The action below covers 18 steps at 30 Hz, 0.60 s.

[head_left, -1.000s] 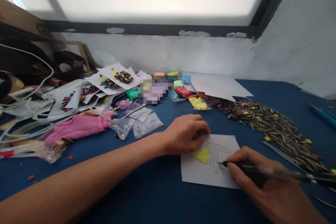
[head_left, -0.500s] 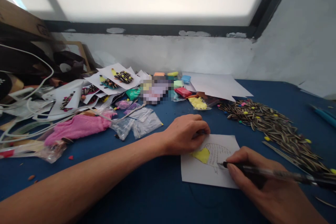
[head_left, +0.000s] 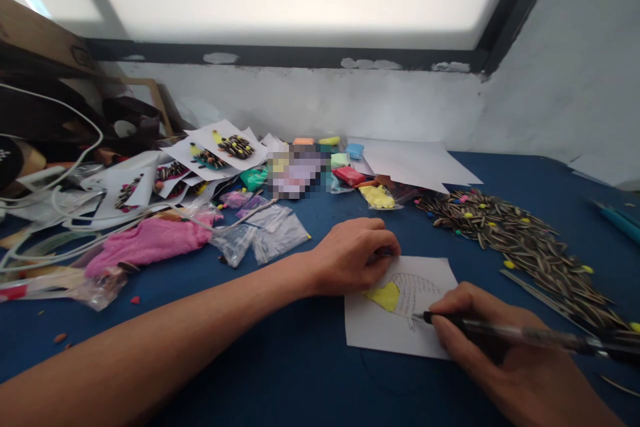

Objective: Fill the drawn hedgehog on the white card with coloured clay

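My right hand (head_left: 500, 347) is closed around a pen (head_left: 520, 332) with a clear barrel. The pen's tip is at the lower edge of a hedgehog-like drawing on a small white sheet (head_left: 375, 333). The drawing has a flat yellow patch (head_left: 386, 297) at its left and rows of short strokes across its body. Thin leg lines show below it. On the sheet's upper left corner rests my left hand (head_left: 355, 253), its fingers curled in a loose fist. Some of those fingertips are hidden, and no object shows in them.
Sunflower seeds (head_left: 525, 240) with small coloured bits spread at the right. Bagged clay, red (head_left: 349, 176) and yellow (head_left: 377, 197), lies farther back. Pink clay (head_left: 150, 243), plastic bags (head_left: 280, 233) and white cables (head_left: 55, 187) lie left. Seed-covered pictures (head_left: 235, 147) are piled behind them.
The pen's tip has shifted slightly left and down along the drawing's lower edge. More of the leg lines are visible now. My left hand has stayed in place.
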Motion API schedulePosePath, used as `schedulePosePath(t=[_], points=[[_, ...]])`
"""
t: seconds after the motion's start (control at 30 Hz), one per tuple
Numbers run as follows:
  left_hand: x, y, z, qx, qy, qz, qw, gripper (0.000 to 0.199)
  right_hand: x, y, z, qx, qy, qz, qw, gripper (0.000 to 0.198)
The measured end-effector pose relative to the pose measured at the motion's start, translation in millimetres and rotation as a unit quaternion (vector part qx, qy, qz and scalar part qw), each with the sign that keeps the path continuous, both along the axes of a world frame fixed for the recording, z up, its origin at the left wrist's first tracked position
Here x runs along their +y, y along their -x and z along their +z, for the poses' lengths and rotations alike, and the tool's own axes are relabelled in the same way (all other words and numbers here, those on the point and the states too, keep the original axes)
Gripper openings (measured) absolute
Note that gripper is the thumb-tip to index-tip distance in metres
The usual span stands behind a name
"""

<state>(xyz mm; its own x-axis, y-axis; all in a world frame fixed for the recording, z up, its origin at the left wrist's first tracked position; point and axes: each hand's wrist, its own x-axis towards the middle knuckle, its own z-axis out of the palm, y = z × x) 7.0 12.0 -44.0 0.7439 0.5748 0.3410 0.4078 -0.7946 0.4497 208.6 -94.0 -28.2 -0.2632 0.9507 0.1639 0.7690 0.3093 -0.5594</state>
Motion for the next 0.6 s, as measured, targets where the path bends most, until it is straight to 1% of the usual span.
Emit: schedulePosePath(t=[0.37, 0.53, 0.6], points=[[0.7, -0.4, -0.4, -0.005, -0.001, -0.002, 1.0, 0.018, 1.1, -1.4, -3.0, -0.017, -0.016, 0.0, 1.0, 0.021], [1.2, -0.7, -0.9, -0.005, 0.004, 0.0, 1.0, 0.017, 0.8, 0.3, -1.1, -0.004, -0.001, 0.01, 1.0, 0.019], [1.0, -0.6, -0.9, -0.005, 0.004, 0.0, 1.0, 0.018, -0.4, 0.8, -0.4, 0.006, -0.008, 0.0, 1.0, 0.019]])
